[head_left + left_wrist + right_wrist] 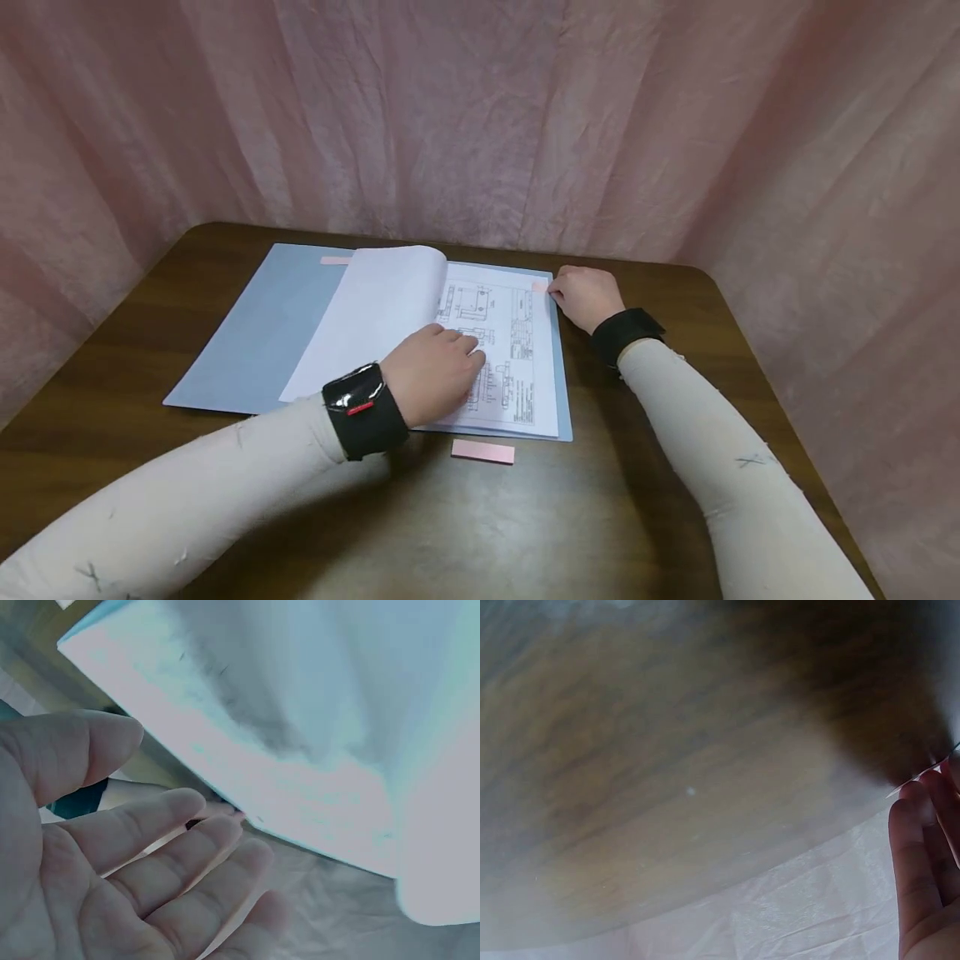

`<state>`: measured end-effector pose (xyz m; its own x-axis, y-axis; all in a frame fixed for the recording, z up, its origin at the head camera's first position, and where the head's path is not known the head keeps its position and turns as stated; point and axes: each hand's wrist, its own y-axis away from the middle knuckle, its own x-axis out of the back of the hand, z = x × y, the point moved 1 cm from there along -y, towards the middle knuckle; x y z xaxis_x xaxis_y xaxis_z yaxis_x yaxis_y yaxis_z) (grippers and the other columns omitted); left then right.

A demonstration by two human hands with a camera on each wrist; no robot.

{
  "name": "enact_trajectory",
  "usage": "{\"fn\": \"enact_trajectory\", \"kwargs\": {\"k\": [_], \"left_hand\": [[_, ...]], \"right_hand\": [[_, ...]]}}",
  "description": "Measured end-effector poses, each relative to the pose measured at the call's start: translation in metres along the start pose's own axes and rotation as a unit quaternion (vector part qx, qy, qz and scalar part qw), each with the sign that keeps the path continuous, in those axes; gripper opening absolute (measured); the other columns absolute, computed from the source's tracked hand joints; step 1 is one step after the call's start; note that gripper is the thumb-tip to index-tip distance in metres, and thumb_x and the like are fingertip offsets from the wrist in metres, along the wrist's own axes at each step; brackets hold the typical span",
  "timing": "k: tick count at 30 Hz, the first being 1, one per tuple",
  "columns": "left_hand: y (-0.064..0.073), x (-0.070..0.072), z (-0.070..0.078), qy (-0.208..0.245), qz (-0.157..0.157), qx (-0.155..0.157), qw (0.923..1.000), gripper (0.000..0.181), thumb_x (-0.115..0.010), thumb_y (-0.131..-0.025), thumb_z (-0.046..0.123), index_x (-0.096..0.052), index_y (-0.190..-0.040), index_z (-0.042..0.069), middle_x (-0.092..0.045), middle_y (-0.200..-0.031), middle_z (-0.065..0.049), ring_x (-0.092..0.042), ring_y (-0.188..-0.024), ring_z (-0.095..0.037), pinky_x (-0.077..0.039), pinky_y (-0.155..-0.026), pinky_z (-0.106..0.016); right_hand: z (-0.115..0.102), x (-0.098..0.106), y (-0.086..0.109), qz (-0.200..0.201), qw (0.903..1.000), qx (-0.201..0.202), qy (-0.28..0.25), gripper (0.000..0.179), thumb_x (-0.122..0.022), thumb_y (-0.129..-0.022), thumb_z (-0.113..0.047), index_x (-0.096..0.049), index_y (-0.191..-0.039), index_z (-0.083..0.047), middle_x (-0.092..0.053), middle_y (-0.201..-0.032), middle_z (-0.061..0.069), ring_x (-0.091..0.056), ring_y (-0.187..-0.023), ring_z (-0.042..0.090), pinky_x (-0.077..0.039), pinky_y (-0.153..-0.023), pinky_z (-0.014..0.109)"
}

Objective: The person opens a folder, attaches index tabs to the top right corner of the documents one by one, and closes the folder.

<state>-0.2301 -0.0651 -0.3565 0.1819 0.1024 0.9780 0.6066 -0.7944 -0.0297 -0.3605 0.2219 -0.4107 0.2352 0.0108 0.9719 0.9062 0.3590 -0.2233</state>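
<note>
A light blue folder (247, 333) lies spread on the table with white sheets inside. One turned sheet (367, 308) curls over to the left, its blank back showing. The printed drawing page (498, 350) is exposed on the right. My left hand (437, 375) lies over the lower middle of the pages, fingers loosely extended; the left wrist view shows its palm and fingers (180, 862) curled around nothing. At the page's top right corner my right hand (588, 293) pinches a pink sticky note (539, 287) between thumb and fingertips. The right wrist view shows its fingers (915, 855) at a thin edge.
In front of the folder lies a pink sticky-note pad (482, 452). Another pink strip (335, 260) shows at the top of the folder's left cover, beside the turned sheet. The brown wooden table (480, 533) ends at a pink curtain (465, 125).
</note>
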Motion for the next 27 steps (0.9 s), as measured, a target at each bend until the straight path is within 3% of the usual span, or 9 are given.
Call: {"fn": "enact_trajectory", "kwargs": {"k": [3,7,13,18,23,27], "left_hand": [[-0.018,0.010,-0.002,-0.003,-0.018,-0.010,0.9998,0.031,-0.077,-0.103,0.025,-0.079,-0.130,0.008,-0.080,-0.119,-0.010,-0.075,-0.106,-0.026,-0.060,-0.098,-0.043],[-0.045,0.011,-0.005,0.000,-0.051,-0.016,0.9986,0.036,-0.073,-0.107,0.029,-0.075,-0.136,0.007,-0.077,-0.125,-0.010,-0.075,-0.108,-0.026,-0.060,-0.099,-0.042],[-0.081,-0.005,-0.007,-0.020,-0.092,-0.003,0.9955,0.046,-0.066,-0.113,0.035,-0.065,-0.149,0.006,-0.068,-0.146,-0.010,-0.070,-0.124,-0.027,-0.059,-0.101,-0.042],[-0.108,-0.020,-0.012,-0.004,-0.117,0.028,0.9927,0.058,-0.060,-0.115,0.040,-0.052,-0.162,0.006,-0.050,-0.167,-0.011,-0.055,-0.148,-0.031,-0.052,-0.113,-0.045],[-0.122,-0.035,-0.018,0.045,-0.132,0.055,0.9887,0.068,-0.055,-0.116,0.046,-0.040,-0.170,0.007,-0.034,-0.178,-0.011,-0.036,-0.161,-0.035,-0.041,-0.124,-0.049],[-0.130,-0.046,-0.019,0.063,-0.137,0.061,0.9868,0.073,-0.051,-0.117,0.051,-0.032,-0.173,0.008,-0.027,-0.181,-0.010,-0.030,-0.165,-0.035,-0.037,-0.126,-0.051]], "right_hand": [[-0.003,-0.003,-0.001,-0.001,1.0000,-0.001,-0.001,0.016,-0.080,-0.103,-0.011,-0.087,-0.116,-0.010,-0.077,-0.102,0.009,-0.072,-0.088,0.026,-0.060,-0.080,0.043],[-0.006,-0.006,-0.001,-0.013,0.9999,-0.002,-0.001,0.016,-0.079,-0.104,-0.012,-0.087,-0.117,-0.010,-0.077,-0.102,0.008,-0.072,-0.088,0.026,-0.060,-0.079,0.043],[-0.007,-0.008,-0.001,-0.016,0.9998,-0.006,-0.012,0.016,-0.078,-0.105,-0.015,-0.087,-0.118,-0.012,-0.077,-0.104,0.007,-0.074,-0.093,0.027,-0.061,-0.082,0.045],[-0.007,-0.009,-0.001,-0.017,0.9997,-0.002,-0.019,0.017,-0.078,-0.105,-0.016,-0.087,-0.119,-0.012,-0.077,-0.107,0.007,-0.074,-0.097,0.028,-0.062,-0.084,0.046],[-0.008,-0.008,0.002,-0.021,0.9995,0.002,-0.024,0.018,-0.077,-0.106,-0.015,-0.087,-0.120,-0.011,-0.076,-0.106,0.007,-0.073,-0.095,0.027,-0.062,-0.085,0.044],[-0.010,-0.005,0.004,-0.024,0.9995,0.004,-0.022,0.019,-0.078,-0.105,-0.016,-0.086,-0.121,-0.011,-0.076,-0.106,0.007,-0.073,-0.095,0.026,-0.062,-0.085,0.043]]}}
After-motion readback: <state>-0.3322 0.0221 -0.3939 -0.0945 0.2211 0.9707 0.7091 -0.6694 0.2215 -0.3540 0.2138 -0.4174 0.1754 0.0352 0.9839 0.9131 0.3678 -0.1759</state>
